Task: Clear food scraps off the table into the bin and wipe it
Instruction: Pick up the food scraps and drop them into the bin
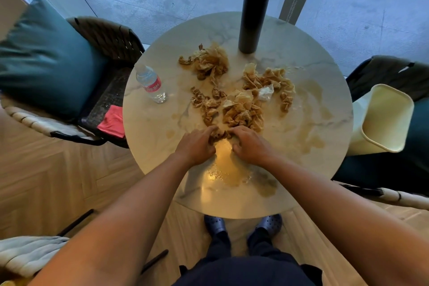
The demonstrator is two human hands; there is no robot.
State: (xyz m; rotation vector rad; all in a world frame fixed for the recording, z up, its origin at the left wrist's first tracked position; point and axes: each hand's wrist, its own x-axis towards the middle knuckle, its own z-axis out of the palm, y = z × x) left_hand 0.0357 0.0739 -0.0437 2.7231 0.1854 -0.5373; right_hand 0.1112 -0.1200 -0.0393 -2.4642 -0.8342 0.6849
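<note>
Both your hands at the frame's centre, bunched on one clump of scraps.

Your left hand [197, 145] and right hand [249, 144] curl their fingers round a brown, soggy clump [218, 134] between them; your fingertips are buried in it, hard to make out. More crumpled, stained scraps [241, 109] lie just above on the round marble table [148, 137], with wet brown smears. At the right edge, a cream bin [383, 121] tilts beside the table, base hidden. A flask [251, 16] is cut off up top.
</note>
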